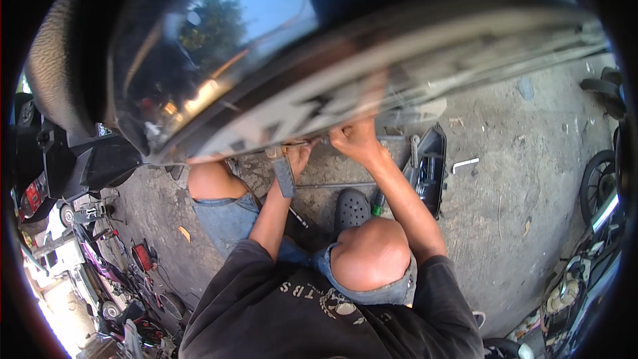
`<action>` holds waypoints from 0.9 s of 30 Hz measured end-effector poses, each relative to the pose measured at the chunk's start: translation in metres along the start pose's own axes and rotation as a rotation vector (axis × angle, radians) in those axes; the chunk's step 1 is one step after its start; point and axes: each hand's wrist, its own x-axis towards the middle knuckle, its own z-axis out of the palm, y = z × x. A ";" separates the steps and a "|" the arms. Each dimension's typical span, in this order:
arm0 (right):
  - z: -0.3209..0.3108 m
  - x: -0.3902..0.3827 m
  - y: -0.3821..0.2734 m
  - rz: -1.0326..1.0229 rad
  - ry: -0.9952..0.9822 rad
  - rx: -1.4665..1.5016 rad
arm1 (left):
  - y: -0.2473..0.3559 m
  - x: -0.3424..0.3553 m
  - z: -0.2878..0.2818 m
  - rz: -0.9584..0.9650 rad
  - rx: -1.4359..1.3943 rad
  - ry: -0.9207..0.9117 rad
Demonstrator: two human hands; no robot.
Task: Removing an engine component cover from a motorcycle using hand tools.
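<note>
"Where was the motorcycle?"
"In front of the person, the left hand beside its footpeg."
"And the fingers?"
"The right hand curled them inward; the left's opening, and either's hold, couldn't be told."

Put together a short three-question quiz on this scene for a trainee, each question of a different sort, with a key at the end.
1. Multiple choice: what lies on the grey concrete floor just right of the black plastic tool case?
A) a red-handled hammer
B) a silver L-shaped metal tool
C) a white ceramic mug

2. True or false: in the picture, the grey rubber clog with round holes is left of the tool case.

3. Short answer: which hand is nearer the dark oblong footpeg?

Key: 1. B; 2. True; 3. The left hand.
</note>
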 end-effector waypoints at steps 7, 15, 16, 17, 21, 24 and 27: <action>0.009 -0.002 -0.011 0.068 0.188 0.272 | 0.010 0.007 0.003 -0.012 0.001 -0.167; 0.006 -0.001 -0.014 0.025 0.080 0.158 | 0.009 0.002 -0.005 0.009 0.009 -0.142; 0.008 0.005 -0.012 0.011 0.072 0.174 | 0.007 0.004 -0.004 0.007 0.053 -0.095; 0.008 0.007 -0.011 0.006 0.067 0.189 | 0.003 0.002 -0.003 -0.005 0.098 -0.045; 0.004 0.029 -0.019 0.022 -0.010 0.161 | 0.010 0.011 -0.015 -0.085 0.111 -0.018; -0.007 0.023 -0.012 -0.218 0.064 0.023 | 0.009 0.009 -0.010 -0.092 0.076 -0.028; -0.020 0.021 -0.010 -0.304 0.115 -0.079 | 0.008 0.010 -0.008 -0.070 0.084 0.013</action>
